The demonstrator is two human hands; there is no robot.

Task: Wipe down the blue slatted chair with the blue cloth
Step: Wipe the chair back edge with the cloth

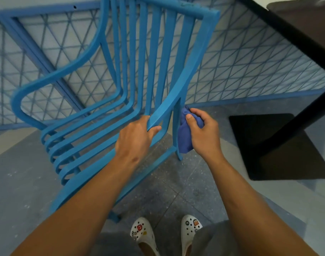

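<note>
The blue slatted chair [95,126] stands in front of me, its seat to the left and its backrest rising toward the top of the view. My left hand [137,134] grips the chair's near armrest where it curves down. My right hand [202,131] holds the bunched blue cloth [184,139] against the thin upright leg under that armrest. The cloth hangs below my fingers beside the leg.
A blue lattice railing [241,61] runs behind the chair. A dark table [302,24] with a black post and square base [279,148] stands at the right. My two white clogs [143,235] are on the grey speckled floor below.
</note>
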